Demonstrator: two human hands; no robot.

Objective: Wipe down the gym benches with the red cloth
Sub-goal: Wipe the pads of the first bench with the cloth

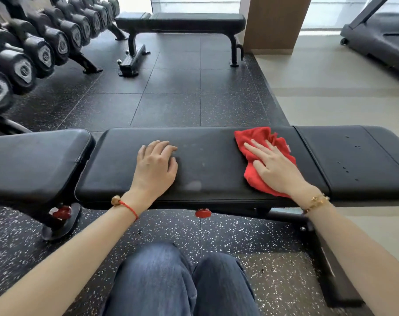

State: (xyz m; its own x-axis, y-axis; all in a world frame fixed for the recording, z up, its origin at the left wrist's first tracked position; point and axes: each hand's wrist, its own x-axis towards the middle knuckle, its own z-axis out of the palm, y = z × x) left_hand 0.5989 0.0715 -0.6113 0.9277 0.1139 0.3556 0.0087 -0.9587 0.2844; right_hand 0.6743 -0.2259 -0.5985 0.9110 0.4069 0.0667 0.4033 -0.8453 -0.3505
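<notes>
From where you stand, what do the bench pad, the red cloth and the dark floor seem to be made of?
Bench pad: looks like black vinyl or faux leather over padding, given its soft sheen, stitched seams and rounded edges.
Red cloth: a soft fabric, perhaps microfibre or terry; it bunches and folds under the right hand.
Floor: probably rubber tiles, matte black with pale speckles and visible joints.

Bench (pixel 212 160) spans mid-frame. Cloth (pixel 257 142) on bench right of centre, under right hand (pixel 273 165). Left hand (pixel 155 165) on bench, centre-left. Second bench (pixel 182 21) top centre; dumbbell rack (pixel 34 46) upper left.
</notes>
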